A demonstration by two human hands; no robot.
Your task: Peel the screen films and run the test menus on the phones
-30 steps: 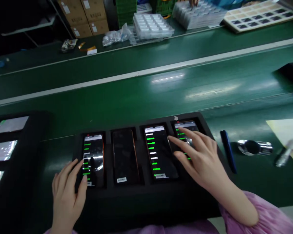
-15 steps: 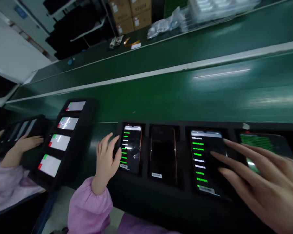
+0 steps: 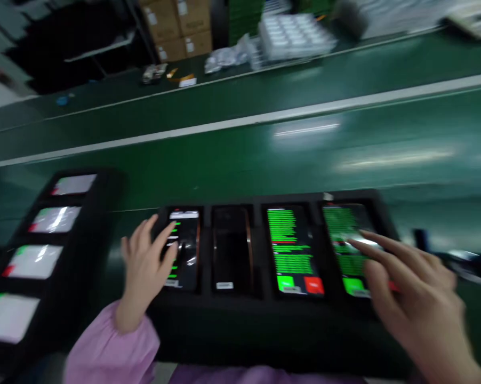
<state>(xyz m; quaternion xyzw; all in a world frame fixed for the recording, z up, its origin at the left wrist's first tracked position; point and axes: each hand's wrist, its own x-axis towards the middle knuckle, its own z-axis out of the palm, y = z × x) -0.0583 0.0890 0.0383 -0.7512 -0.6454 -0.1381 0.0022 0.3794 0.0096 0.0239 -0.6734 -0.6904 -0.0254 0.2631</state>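
Observation:
A black tray (image 3: pixel 232 303) in front of me holds several smartphones in a row. My left hand (image 3: pixel 146 266) is open at the leftmost phone (image 3: pixel 188 250), its fingertips over the edge of the lit menu screen. The second phone (image 3: pixel 231 245) has a dark screen with a small label. Green text lines and green and red buttons fill the third phone (image 3: pixel 290 245). Over the rightmost phone (image 3: pixel 346 234), which shows similar text, my right hand (image 3: pixel 414 293) hovers or touches with its index finger stretched out. I cannot tell whether that fingertip makes contact.
A second black tray (image 3: pixel 70 266) with several white-screened phones lies at the left. Behind runs a green bench top (image 3: pixel 224 165) with a pale strip (image 3: pixel 240 121). Clear plastic bags (image 3: pixel 232 56), white trays (image 3: pixel 296 37) and cardboard boxes (image 3: pixel 176 26) stand at the back.
My view has shifted right. My right hand has moved from the third phone to the rightmost one. The third phone's screen has switched from a menu to green text with buttons.

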